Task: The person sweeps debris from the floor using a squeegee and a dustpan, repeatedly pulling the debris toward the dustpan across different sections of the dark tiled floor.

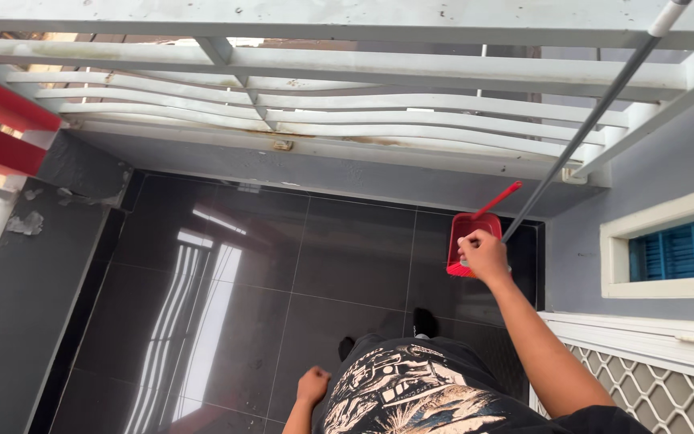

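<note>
On the dark glossy floor tiles point(267, 273) of a narrow balcony stands a person, seen from above, with a printed black shirt. Near the far right corner, the right hand point(483, 255) is closed around the lower part of a long thin grey pole point(584, 133), which rises at a slant up to the right and ends in a white tip by the upper edge. Just behind this hand is a red dustpan point(466, 241) with a thin red handle pointing up to the right; it seems to stand on the floor against the corner, though I cannot tell if the hand also touches it. The left hand point(312, 384) hangs low beside the body, curled into a loose fist, and it appears to hold nothing.

I judge the pole to be light and stiff, probably metal with a smooth surface, so it can slip or turn in the palm. Being long, it will swing at the far end; a firm grip low down, with the second hand higher, would steady it. The dustpan looks like thin plastic, very light and a little flexible, best taken by its handle.

A white railing point(323, 112) with wavy bars closes the front, and a grey wall point(668, 161) with a blue louvred window point(684, 245) is at the right.
</note>
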